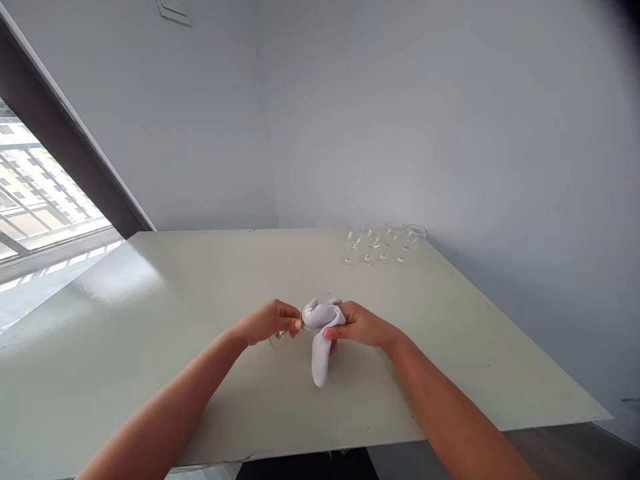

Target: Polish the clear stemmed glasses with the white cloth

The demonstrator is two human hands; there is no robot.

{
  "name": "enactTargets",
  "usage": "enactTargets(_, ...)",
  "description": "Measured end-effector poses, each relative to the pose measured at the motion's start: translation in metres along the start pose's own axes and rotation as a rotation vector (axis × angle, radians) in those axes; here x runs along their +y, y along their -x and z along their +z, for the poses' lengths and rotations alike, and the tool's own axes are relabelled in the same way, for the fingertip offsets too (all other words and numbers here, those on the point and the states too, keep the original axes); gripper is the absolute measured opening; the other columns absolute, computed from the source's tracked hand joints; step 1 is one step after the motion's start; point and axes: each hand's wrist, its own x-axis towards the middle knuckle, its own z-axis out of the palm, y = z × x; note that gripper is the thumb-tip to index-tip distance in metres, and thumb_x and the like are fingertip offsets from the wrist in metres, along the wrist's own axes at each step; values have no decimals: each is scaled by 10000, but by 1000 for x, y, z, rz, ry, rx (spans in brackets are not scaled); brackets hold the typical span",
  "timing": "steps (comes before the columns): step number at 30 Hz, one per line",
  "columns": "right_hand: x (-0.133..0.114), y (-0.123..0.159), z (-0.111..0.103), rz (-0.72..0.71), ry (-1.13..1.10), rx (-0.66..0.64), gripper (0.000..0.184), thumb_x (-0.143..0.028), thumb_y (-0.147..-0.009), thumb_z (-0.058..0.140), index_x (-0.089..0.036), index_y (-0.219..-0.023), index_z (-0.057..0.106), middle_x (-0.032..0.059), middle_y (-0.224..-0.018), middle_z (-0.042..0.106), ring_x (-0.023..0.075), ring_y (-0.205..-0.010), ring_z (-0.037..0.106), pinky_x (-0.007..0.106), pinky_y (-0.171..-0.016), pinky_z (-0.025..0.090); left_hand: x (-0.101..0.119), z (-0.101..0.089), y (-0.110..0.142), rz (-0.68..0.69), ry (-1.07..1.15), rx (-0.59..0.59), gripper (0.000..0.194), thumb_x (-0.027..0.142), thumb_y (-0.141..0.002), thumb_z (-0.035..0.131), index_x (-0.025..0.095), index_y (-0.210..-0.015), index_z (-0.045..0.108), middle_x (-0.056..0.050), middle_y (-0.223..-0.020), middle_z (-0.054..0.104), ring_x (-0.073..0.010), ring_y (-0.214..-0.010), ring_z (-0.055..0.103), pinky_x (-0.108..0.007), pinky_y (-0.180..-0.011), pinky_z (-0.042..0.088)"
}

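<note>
Over the near middle of the table, my right hand is closed around a bunched white cloth, one end of which hangs down. The cloth wraps the bowl end of a stemmed glass; whether it also fills the bowl I cannot tell. My left hand pinches the glass at its stem, just left of the cloth. Part of the clear wine glass shows beneath my left fingers, while most of it is hidden by the hand and cloth.
Several clear stemmed glasses stand upright together at the table's back right corner. The pale glossy table meets grey walls behind. A window lies at the left, and the table's front edge is close to my body.
</note>
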Motion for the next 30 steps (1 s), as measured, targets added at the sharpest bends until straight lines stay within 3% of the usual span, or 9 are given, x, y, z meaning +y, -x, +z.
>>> enactTargets(2, -2, 2, -4, 15, 9, -23, 225, -353, -717, 628, -129, -740, 618, 18, -692, 642, 147, -573, 608, 292, -615, 473, 2, 1, 0, -33, 111, -139, 418, 503, -811, 373, 171, -765, 623, -16, -695, 596, -125, -626, 526, -237, -551, 418)
enactTargets(3, -1, 0, -4, 12, -9, 20, 233, -358, -717, 628, -125, -730, 619, 17, -678, 641, 144, -548, 605, 288, -600, 473, 3, 3, 0, -38, 89, -77, 403, 487, -819, 368, 176, -799, 623, -22, -731, 605, -131, -652, 533, -245, -568, 425)
enactTargets(6, 10, -12, 2, -29, -189, 269, 256, -383, -706, 634, -131, -753, 630, 17, -657, 637, 135, -506, 592, 275, -555, 475, 7, 12, -1, 42, -246, 365, 273, 359, -836, 410, 217, -985, 589, -47, -897, 624, -192, -879, 539, -354, -774, 425)
enactTargets(8, 18, -21, 9, -40, -375, 391, 272, -409, -706, 627, -142, -759, 630, 12, -637, 628, 113, -466, 565, 257, -515, 468, 9, 16, -1, 170, -525, 592, 256, 250, -830, 441, 230, -1059, 553, -56, -921, 627, -214, -994, 507, -449, -931, 316)
enactTargets(12, 25, -25, 19, -27, -460, 350, 303, -440, -723, 596, -139, -739, 616, 8, -583, 605, 96, -418, 530, 242, -478, 447, 6, 15, -1, 318, -776, 663, 199, 198, -829, 453, 235, -984, 573, -23, -746, 626, -172, -860, 558, -463, -1002, 216)
enactTargets(17, 16, -15, 14, 19, -48, 213, 263, -388, -678, 649, -147, -777, 617, 1, -606, 608, 151, -547, 585, 269, -532, 459, 0, 9, -1, 232, -578, 503, 172, 315, -821, 480, 229, -913, 597, -7, -689, 616, -154, -744, 540, -420, -936, 288)
enactTargets(20, 10, -9, 5, 43, 87, 141, 242, -359, -684, 639, -171, -836, 629, -3, -693, 616, 149, -598, 584, 279, -584, 464, 1, 6, -2, 51, -235, 265, 245, 426, -777, 495, 222, -843, 613, 2, -702, 595, -136, -663, 501, -302, -697, 406)
enactTargets(24, 7, -6, -7, 6, 276, 108, 186, -311, -680, 640, -186, -817, 659, 12, -793, 609, 172, -740, 576, 283, -663, 454, 3, -2, -2, -118, 210, -64, 327, 487, -747, 479, 178, -738, 586, 19, -610, 495, -90, -547, 428, -215, -503, 335)
enactTargets(30, 10, -7, -15, -101, 383, 208, 196, -339, -710, 612, -195, -835, 656, 8, -764, 587, 184, -807, 528, 298, -708, 420, 4, -8, -3, -172, 351, -73, 312, 474, -731, 494, 169, -725, 557, 19, -615, 461, -87, -560, 434, -218, -535, 346)
